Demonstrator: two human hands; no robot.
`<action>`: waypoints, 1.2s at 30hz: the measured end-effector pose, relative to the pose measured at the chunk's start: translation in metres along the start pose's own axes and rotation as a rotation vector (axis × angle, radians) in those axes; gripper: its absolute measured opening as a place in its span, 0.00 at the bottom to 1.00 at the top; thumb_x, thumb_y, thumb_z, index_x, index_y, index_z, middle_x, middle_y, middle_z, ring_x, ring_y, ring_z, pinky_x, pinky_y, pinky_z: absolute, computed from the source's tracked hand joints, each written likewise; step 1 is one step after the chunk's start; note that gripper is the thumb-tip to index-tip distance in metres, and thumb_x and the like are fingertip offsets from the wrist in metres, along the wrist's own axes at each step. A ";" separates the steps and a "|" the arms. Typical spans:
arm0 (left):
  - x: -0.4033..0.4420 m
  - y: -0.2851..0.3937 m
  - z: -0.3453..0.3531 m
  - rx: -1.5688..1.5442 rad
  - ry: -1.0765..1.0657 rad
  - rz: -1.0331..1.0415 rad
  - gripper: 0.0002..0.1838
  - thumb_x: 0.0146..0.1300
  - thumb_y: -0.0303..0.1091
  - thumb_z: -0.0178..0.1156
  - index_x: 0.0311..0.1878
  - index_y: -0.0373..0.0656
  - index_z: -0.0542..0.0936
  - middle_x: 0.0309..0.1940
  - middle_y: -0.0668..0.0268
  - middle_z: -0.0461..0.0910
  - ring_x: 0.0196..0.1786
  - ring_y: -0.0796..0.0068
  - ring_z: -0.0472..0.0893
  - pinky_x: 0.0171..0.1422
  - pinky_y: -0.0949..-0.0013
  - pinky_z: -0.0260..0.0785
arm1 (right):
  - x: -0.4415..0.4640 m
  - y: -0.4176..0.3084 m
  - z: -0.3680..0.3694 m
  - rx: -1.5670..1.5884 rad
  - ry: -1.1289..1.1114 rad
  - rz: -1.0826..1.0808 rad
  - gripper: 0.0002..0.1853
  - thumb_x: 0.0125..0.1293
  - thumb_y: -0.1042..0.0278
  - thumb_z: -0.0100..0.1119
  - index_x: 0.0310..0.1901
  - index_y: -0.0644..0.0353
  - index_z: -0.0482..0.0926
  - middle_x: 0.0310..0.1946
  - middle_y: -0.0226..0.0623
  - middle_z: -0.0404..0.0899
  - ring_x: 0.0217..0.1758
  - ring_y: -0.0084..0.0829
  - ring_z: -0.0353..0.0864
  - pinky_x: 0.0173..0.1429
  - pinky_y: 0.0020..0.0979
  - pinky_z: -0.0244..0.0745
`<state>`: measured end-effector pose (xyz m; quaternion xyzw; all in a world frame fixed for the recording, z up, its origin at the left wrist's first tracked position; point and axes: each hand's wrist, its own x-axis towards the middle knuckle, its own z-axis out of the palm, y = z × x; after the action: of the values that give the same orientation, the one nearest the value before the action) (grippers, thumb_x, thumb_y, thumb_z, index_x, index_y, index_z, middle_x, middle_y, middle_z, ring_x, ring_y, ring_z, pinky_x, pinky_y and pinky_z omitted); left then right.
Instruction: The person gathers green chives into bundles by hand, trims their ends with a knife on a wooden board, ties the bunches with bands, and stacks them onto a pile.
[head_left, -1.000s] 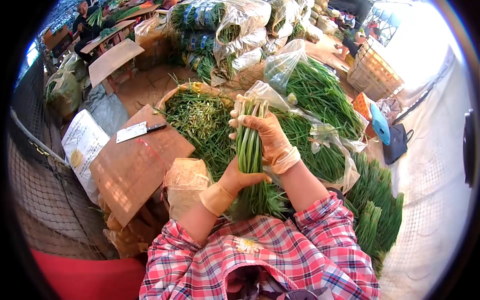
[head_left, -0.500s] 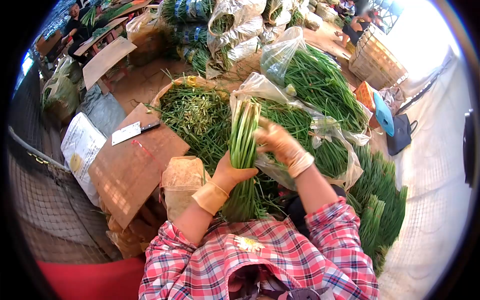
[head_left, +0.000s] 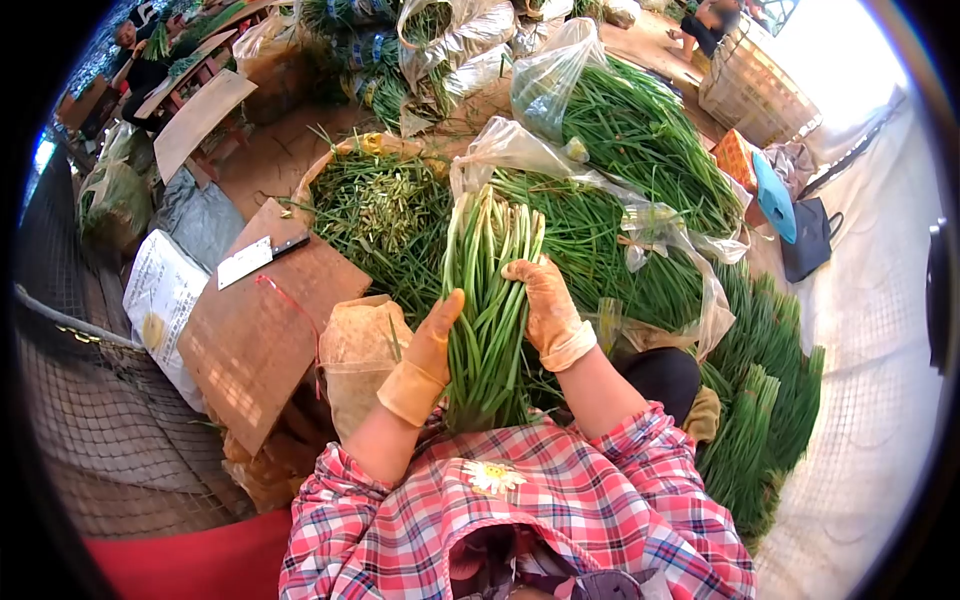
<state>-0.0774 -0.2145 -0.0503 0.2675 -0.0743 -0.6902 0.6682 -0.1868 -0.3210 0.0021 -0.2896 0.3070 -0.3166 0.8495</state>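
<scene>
A bunch of chives (head_left: 490, 310) stands upright in front of my chest, pale stem ends up and green leaves down. My left hand (head_left: 428, 350), in an orange-tan glove, presses against its left side with the thumb along the stalks. On the opposite side my right hand (head_left: 552, 315), gloved alike, grips the stalks with thumb and curled fingers. The bunch is spread fairly wide between both palms. Right behind it lie loose chives (head_left: 580, 240) on clear plastic. A sack of cut trimmings (head_left: 385, 205) sits beyond my left hand.
A cleaver (head_left: 245, 263) rests on a brown board (head_left: 275, 330) at the left. Tidy chive bundles (head_left: 745, 430) lie to my right. Farther off are a large chive bag (head_left: 640, 150), a woven basket (head_left: 755, 90) and a dark bag (head_left: 805, 240). Other people sit at the back.
My right hand has come from hovering open beside the stem tops to gripping the bunch's right side. The bunch has widened, and my left hand has shifted left with its grip loosened.
</scene>
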 end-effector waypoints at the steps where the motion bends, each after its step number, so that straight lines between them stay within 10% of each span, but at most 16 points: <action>1: -0.005 0.002 0.001 0.095 0.025 -0.031 0.35 0.55 0.52 0.64 0.59 0.40 0.68 0.46 0.64 0.78 0.46 0.73 0.79 0.50 0.68 0.74 | 0.005 0.007 -0.006 0.036 0.043 -0.027 0.14 0.53 0.82 0.49 0.44 0.64 0.71 0.31 0.35 0.77 0.26 0.31 0.80 0.32 0.32 0.81; 4: -0.010 -0.005 0.014 0.577 -0.050 0.320 0.44 0.48 0.55 0.69 0.63 0.39 0.64 0.54 0.64 0.74 0.56 0.70 0.74 0.61 0.65 0.66 | 0.005 0.012 0.001 0.107 0.146 -0.060 0.10 0.55 0.81 0.49 0.40 0.62 0.70 0.28 0.34 0.75 0.25 0.30 0.79 0.30 0.32 0.81; 9: -0.017 -0.009 0.026 0.397 -0.029 0.008 0.37 0.42 0.24 0.70 0.59 0.40 0.68 0.48 0.66 0.76 0.49 0.72 0.77 0.56 0.69 0.69 | 0.001 0.019 0.000 0.085 -0.011 -0.085 0.14 0.56 0.79 0.53 0.46 0.62 0.70 0.33 0.34 0.77 0.30 0.30 0.80 0.36 0.32 0.81; 12: -0.010 -0.017 0.007 0.457 -0.051 0.027 0.32 0.45 0.24 0.69 0.57 0.38 0.70 0.44 0.62 0.79 0.44 0.68 0.80 0.49 0.66 0.74 | 0.001 0.009 -0.009 0.006 -0.207 -0.087 0.27 0.54 0.76 0.61 0.58 0.62 0.66 0.48 0.41 0.75 0.47 0.34 0.79 0.51 0.35 0.77; 16: -0.011 -0.016 0.009 0.524 0.012 0.108 0.29 0.45 0.23 0.68 0.54 0.37 0.71 0.43 0.62 0.79 0.40 0.69 0.81 0.42 0.66 0.76 | -0.012 -0.033 -0.007 -0.690 -0.047 -0.623 0.50 0.50 0.68 0.71 0.71 0.55 0.49 0.70 0.45 0.50 0.73 0.37 0.50 0.72 0.39 0.43; 20: -0.006 -0.023 0.000 0.577 0.033 0.071 0.29 0.45 0.23 0.68 0.54 0.37 0.72 0.42 0.63 0.79 0.40 0.69 0.81 0.43 0.67 0.76 | -0.013 -0.071 0.002 -1.888 -0.118 -1.069 0.25 0.50 0.60 0.68 0.51 0.55 0.75 0.58 0.37 0.69 0.66 0.43 0.60 0.66 0.39 0.58; 24: -0.008 -0.028 0.006 0.579 0.079 0.147 0.29 0.45 0.21 0.67 0.54 0.37 0.72 0.39 0.62 0.79 0.39 0.68 0.81 0.43 0.65 0.76 | 0.003 -0.079 0.006 -2.031 -0.229 -1.172 0.16 0.51 0.58 0.67 0.41 0.54 0.80 0.49 0.34 0.76 0.58 0.39 0.70 0.60 0.35 0.65; 27: -0.011 -0.025 0.012 0.507 0.032 0.095 0.30 0.44 0.21 0.68 0.55 0.37 0.71 0.40 0.63 0.79 0.40 0.69 0.81 0.41 0.67 0.77 | 0.023 -0.108 0.013 -1.539 0.018 -1.223 0.10 0.53 0.60 0.66 0.34 0.54 0.80 0.29 0.34 0.81 0.34 0.37 0.79 0.44 0.36 0.72; 32: -0.009 -0.029 0.015 0.562 0.009 0.123 0.32 0.44 0.21 0.70 0.55 0.37 0.70 0.41 0.63 0.79 0.40 0.70 0.80 0.41 0.67 0.77 | 0.012 -0.113 0.046 -2.143 -0.227 -1.028 0.25 0.50 0.37 0.61 0.29 0.55 0.84 0.30 0.39 0.80 0.39 0.38 0.78 0.47 0.39 0.71; 36: -0.012 -0.031 0.021 0.602 0.056 0.179 0.33 0.44 0.23 0.71 0.56 0.37 0.70 0.43 0.65 0.78 0.43 0.74 0.78 0.48 0.69 0.74 | 0.016 -0.114 0.055 -2.200 -0.188 -0.457 0.22 0.44 0.45 0.69 0.27 0.58 0.80 0.28 0.41 0.79 0.35 0.40 0.78 0.43 0.37 0.70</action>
<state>-0.1151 -0.2049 -0.0435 0.4646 -0.2803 -0.5681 0.6187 -0.1793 -0.3876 0.1109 -0.9530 0.2937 0.0008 0.0743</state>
